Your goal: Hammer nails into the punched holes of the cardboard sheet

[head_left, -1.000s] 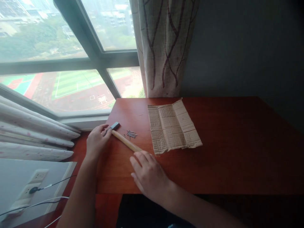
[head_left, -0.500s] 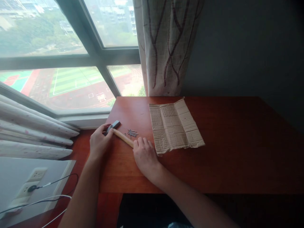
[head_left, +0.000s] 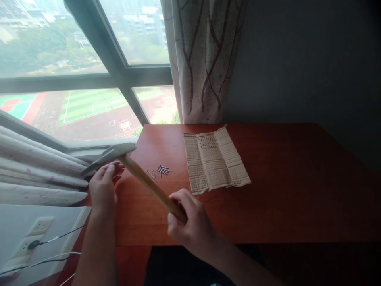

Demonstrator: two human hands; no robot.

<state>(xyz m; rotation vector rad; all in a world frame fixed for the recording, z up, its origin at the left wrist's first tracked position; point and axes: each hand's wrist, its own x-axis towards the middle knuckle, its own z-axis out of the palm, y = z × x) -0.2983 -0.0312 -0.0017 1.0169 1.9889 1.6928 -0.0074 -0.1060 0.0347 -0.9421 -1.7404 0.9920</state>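
Observation:
My right hand (head_left: pixel 190 222) is wrapped round the lower end of the wooden handle of a claw hammer (head_left: pixel 145 182), which is lifted above the table. Its metal head points up and left, toward the window. Just under the head is my left hand (head_left: pixel 104 182), its fingers loosely spread and apparently off the hammer. Right of the handle, several nails (head_left: pixel 163 170) lie on the tabletop in a loose pile, with a couple slightly apart. Beyond my right hand a creased sheet of cardboard (head_left: pixel 218 169) lies flat, with a grid of small dark holes near its far edge.
The reddish-brown wooden table (head_left: pixel 282 190) reaches to the right. Window frames and a pale curtain (head_left: pixel 35 159) stand close on the left, above a wall socket (head_left: pixel 32 238) with cables. Another curtain (head_left: pixel 202 59) hangs behind the table.
The hammer has risen from the tabletop toward me, its head moving up and left. My right hand has shifted its hold nearer the handle's end; my left hand has come off the head.

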